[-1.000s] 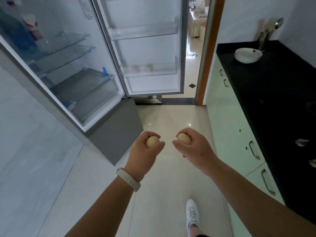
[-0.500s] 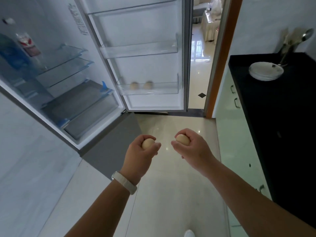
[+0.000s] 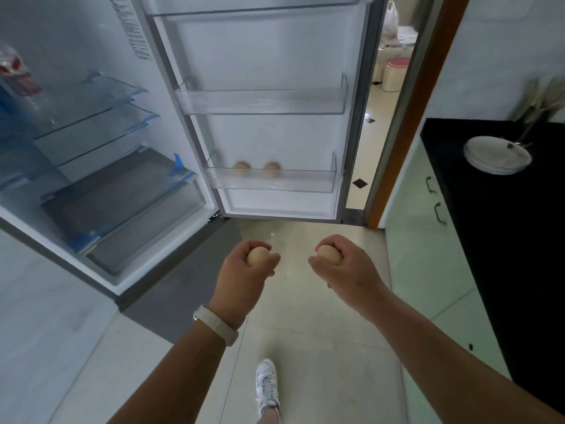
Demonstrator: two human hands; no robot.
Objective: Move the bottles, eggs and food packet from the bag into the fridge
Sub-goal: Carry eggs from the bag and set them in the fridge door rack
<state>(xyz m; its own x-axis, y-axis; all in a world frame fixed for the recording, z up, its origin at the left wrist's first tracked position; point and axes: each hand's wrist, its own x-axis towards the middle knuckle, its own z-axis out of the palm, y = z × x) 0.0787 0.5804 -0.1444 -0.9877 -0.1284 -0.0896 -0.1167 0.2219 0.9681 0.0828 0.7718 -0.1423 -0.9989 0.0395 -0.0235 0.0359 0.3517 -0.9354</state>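
Note:
My left hand (image 3: pixel 244 270) grips a beige egg (image 3: pixel 257 256) and my right hand (image 3: pixel 348 267) grips another egg (image 3: pixel 329 254), both held side by side over the floor below the open fridge door (image 3: pixel 266 56). Two more eggs (image 3: pixel 241 169) (image 3: pixel 271 169) lie in the door's lowest clear bin (image 3: pixel 272 182). The fridge interior (image 3: pixel 91 166) stands open at left, with glass shelves and a food packet (image 3: pixel 15 71) and blue items at the upper left. The bag is not in view.
A black counter (image 3: pixel 504 224) with stacked white plates (image 3: pixel 496 154) runs along the right over pale green cabinets (image 3: pixel 428 240). A doorway with an orange frame (image 3: pixel 409 117) lies behind the fridge door. My white shoe (image 3: pixel 267 387) is on the tiled floor.
I have stepped closer to the fridge door, which now looms larger and lower. Both hands still hold their eggs in the same pose.

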